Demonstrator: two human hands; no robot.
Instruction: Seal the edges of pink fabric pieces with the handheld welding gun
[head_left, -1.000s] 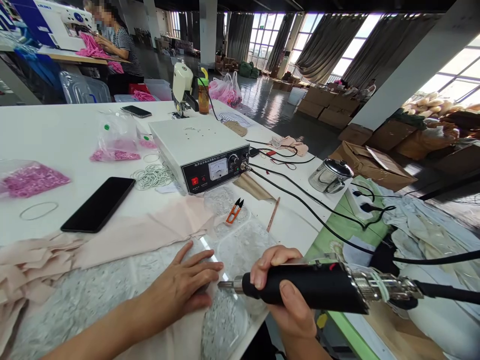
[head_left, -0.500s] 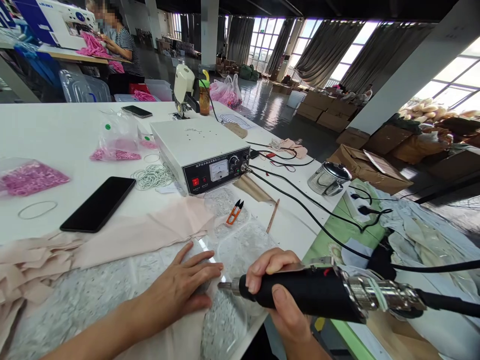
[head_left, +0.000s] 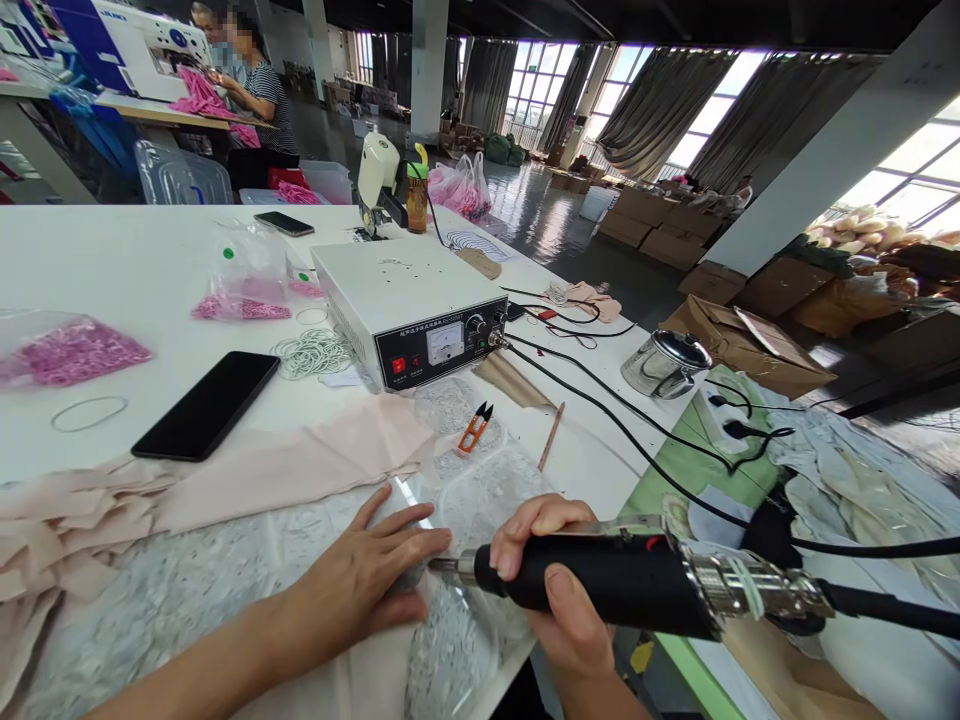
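Note:
My left hand [head_left: 367, 570] lies flat with its fingers spread, pressing pale pink fabric [head_left: 375, 660] onto a clear sheet over a grey mottled surface [head_left: 225, 570]. My right hand [head_left: 559, 580] is wrapped round the black body of a handheld ultrasonic welder [head_left: 622, 580]. The welder is held roughly level, its metal tip [head_left: 446, 566] pointing left, close beside my left fingers. Whether the tip touches the fabric I cannot tell. A longer pink fabric strip [head_left: 300, 465] stretches behind my left hand toward a gathered heap of fabric [head_left: 60, 540] at the left.
Behind the hands stand the welder's control box [head_left: 420, 310], orange thread snips [head_left: 475, 428], a pencil [head_left: 551, 437] and a steel mug [head_left: 666, 362]. A phone [head_left: 206, 405] and elastic loops [head_left: 311, 352] lie left. Black cables [head_left: 637, 440] cross the right side. A co-worker [head_left: 262, 95] sits beyond.
The welder's tip has moved slightly left, in closer to my left fingers. My left hand stays pressed flat on the fabric. The whole view has shifted a little.

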